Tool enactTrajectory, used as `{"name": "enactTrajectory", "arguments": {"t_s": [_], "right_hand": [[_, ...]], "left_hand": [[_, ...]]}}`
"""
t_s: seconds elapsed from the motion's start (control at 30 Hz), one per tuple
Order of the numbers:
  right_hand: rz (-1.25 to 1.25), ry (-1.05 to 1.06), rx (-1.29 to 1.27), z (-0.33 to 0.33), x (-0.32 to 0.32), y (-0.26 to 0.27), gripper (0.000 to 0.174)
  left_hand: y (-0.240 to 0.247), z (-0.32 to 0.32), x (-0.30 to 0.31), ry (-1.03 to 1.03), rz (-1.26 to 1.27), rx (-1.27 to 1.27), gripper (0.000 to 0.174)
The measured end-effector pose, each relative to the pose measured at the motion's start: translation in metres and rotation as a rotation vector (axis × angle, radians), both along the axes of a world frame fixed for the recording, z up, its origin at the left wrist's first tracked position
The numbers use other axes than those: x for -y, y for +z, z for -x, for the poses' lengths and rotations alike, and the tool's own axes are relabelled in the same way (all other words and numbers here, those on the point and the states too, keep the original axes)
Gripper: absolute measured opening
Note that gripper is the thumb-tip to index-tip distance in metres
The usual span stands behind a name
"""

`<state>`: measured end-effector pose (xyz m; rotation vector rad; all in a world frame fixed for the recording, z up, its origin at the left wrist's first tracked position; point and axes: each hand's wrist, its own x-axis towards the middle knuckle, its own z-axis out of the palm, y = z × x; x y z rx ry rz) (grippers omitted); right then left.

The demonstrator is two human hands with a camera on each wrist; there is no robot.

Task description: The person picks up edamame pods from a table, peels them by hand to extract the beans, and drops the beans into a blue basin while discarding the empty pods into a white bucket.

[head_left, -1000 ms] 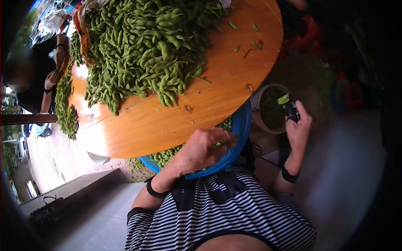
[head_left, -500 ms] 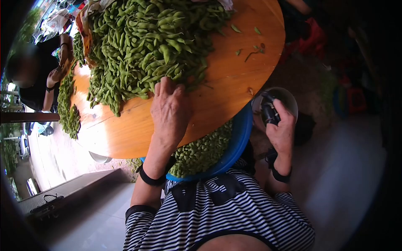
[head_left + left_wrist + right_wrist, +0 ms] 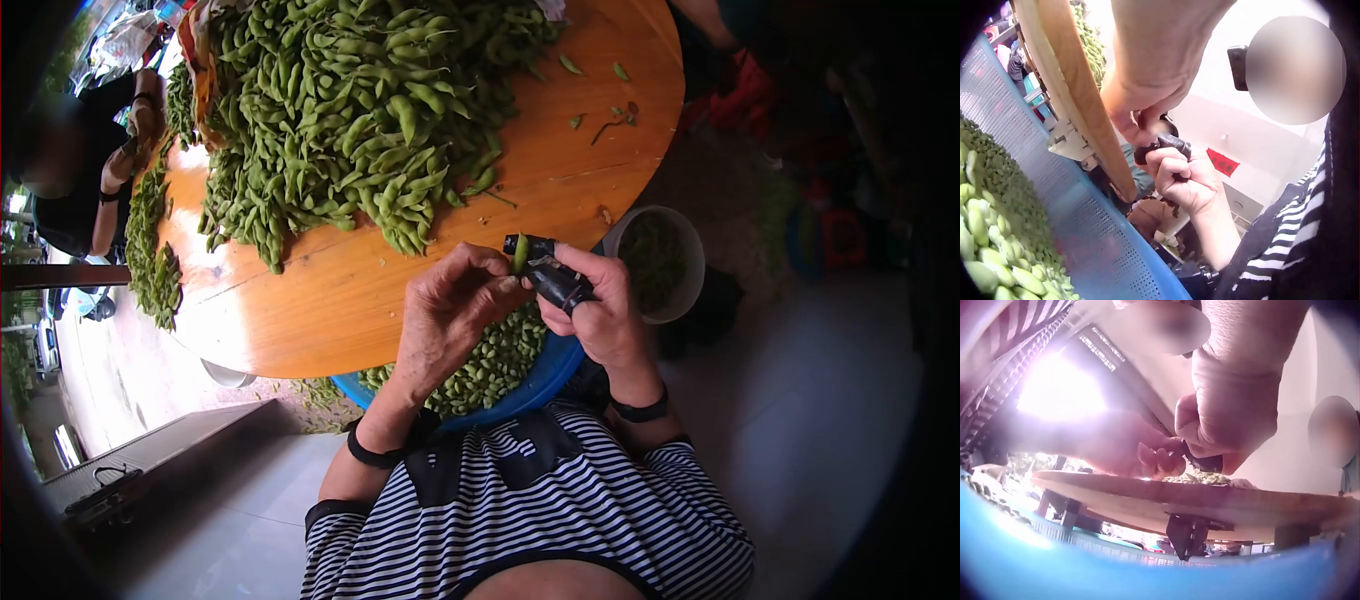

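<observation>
My left hand (image 3: pixel 447 310) pinches a green soybean pod (image 3: pixel 520 252) between thumb and fingers, just above the table's near edge. My right hand (image 3: pixel 603 310) grips a small black hand tool (image 3: pixel 560 285), its dark ends right at the pod. From the left wrist view, the right hand's fingers (image 3: pixel 1175 169) are curled round the black tool (image 3: pixel 1172 145). Both hands are over a blue perforated basket (image 3: pixel 565 365) of shelled green beans (image 3: pixel 490 375). Ahead lies a large heap of unshelled pods (image 3: pixel 340 120) on the round wooden table (image 3: pixel 590 170).
A pale bucket (image 3: pixel 697 270) with green husks inside stands right of the basket. Loose pods and stem bits lie on the table's right side. Another person (image 3: pixel 115 160) works at the far left beside a smaller strip of pods (image 3: pixel 150 255). Scraps (image 3: pixel 310 400) litter the floor.
My left hand went from the basket to the heap and came back with a pod. The right hand, with its black tool, moved from above the bucket to meet the left; its green husk is gone.
</observation>
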<state>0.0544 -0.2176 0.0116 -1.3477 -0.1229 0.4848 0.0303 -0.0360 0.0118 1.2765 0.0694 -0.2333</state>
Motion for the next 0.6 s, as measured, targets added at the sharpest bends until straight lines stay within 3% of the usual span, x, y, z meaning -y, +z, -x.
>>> {"name": "enactTrajectory", "arguments": {"t_s": [0.07,0.2,0.27,0.3,0.37,0.4,0.47,0.5,0.6], "right_hand": [[-0.186,0.015,-0.062,0.001,0.002,-0.004,0.021],[-0.178,0.004,-0.083,0.000,0.002,0.000,0.018],[-0.144,-0.003,-0.052,0.000,0.003,-0.006,0.012],[-0.144,-0.002,-0.049,0.000,0.002,-0.002,0.012],[0.123,0.024,0.039,-0.002,0.002,0.009,0.007],[0.099,-0.003,0.079,-0.001,0.002,0.008,0.007],[0.170,0.007,0.241,-0.002,0.003,0.008,0.010],[0.010,0.050,0.184,-0.001,0.005,0.010,0.010],[-0.434,0.165,-0.215,-0.002,0.011,0.007,0.021]], "left_hand": [[-0.004,0.001,0.003,0.049,0.049,-0.001,0.006],[-0.008,0.000,0.005,0.066,-0.019,0.086,0.010],[-0.012,0.000,-0.001,0.026,-0.410,0.260,0.012],[-0.010,0.000,-0.002,0.027,-0.410,0.264,0.012],[-0.004,-0.002,-0.003,-0.004,-0.528,0.408,0.010],[-0.004,-0.002,-0.002,-0.007,-0.521,0.428,0.010],[-0.005,0.003,0.001,0.020,-0.063,0.136,0.007],[0.001,0.001,-0.004,-0.014,0.098,-0.041,0.008],[-0.010,-0.001,-0.007,-0.172,0.676,-0.195,0.013]]}}
